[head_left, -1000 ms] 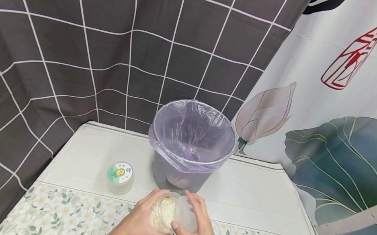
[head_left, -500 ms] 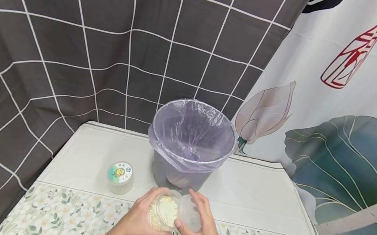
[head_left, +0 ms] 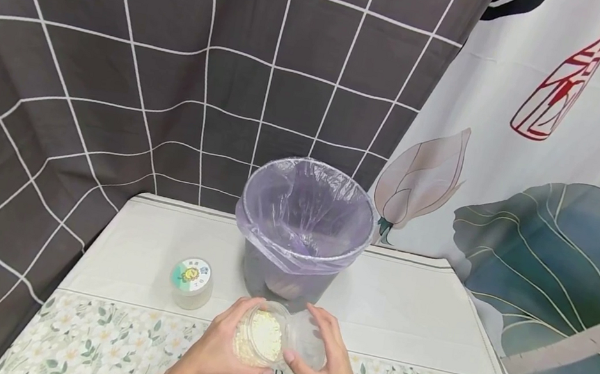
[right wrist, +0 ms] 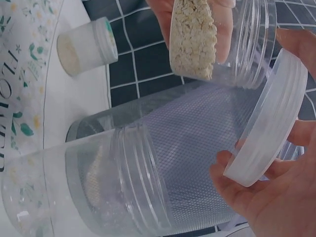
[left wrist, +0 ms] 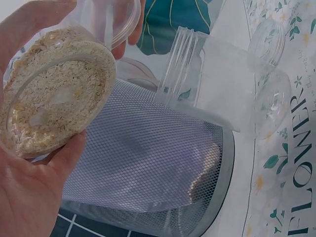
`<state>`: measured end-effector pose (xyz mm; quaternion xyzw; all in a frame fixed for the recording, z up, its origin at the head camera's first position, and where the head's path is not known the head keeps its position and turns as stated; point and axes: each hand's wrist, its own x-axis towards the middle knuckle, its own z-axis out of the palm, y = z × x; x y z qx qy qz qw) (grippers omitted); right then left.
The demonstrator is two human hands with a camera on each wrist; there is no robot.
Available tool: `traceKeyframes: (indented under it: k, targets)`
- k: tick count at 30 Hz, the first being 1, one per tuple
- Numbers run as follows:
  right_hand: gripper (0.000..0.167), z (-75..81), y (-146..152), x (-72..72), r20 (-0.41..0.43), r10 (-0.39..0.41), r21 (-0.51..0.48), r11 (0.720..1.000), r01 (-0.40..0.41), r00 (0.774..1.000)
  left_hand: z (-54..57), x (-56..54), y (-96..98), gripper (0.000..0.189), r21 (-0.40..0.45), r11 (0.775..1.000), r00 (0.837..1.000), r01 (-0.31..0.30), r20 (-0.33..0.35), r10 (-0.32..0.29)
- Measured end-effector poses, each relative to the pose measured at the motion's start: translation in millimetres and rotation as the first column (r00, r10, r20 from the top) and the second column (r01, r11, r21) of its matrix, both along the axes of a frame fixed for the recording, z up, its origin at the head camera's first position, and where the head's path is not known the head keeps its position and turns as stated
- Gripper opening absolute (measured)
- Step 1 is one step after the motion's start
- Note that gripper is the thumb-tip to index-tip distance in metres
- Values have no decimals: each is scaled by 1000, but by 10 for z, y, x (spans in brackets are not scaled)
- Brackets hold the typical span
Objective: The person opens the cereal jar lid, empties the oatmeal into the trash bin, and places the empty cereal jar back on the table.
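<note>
My left hand (head_left: pixel 230 344) grips a clear jar (right wrist: pixel 242 44) partly filled with rolled oats (right wrist: pixel 192 39), held above the table. In the head view its mouth is uncovered and tips toward me, with pale flakes inside. Just right of that mouth, my right hand (head_left: pixel 328 366) pinches a translucent screw lid (right wrist: pixel 271 118) by its rim. The lid is apart from the jar. Below the hands stands a second clear jar (left wrist: pixel 197 74), open at its threaded top and see-through, largely hidden in the head view.
A mesh bin with a purple plastic liner (head_left: pixel 300 264) stands behind the hands. To the left is a small jar (head_left: pixel 192 284) with a green and white label on its lid. A clear round piece (left wrist: pixel 269 42) lies on the floral cloth (head_left: pixel 102 345). Dark gridded fabric (head_left: pixel 239 87) hangs behind.
The right hand has drawn the lid rightward, widening the space between it and the oat jar. My left hand has shifted slightly left with the jar.
</note>
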<state>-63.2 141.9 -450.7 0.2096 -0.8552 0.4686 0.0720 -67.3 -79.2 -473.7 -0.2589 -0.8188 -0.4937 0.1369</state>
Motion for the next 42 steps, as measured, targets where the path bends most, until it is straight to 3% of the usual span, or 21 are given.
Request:
traceKeyframes:
  k: [16,22,30,42]
  targets:
    - [73,-169,225,-16,51,-70,-9,997,71,996,15,22,-46,98,-5,999,999,-39,4,39]
    - [72,-179,319,-4,51,-118,40,992,116,992,37,24,-71,99,-30,998,998,-52,28,52]
    - [74,-267,469,-23,71,-141,66,988,137,987,55,-5,-109,99,-20,999,999,-38,-15,38]
    - [83,-362,605,-33,120,-213,110,974,200,970,106,10,-123,102,-38,994,995,-98,-25,97]
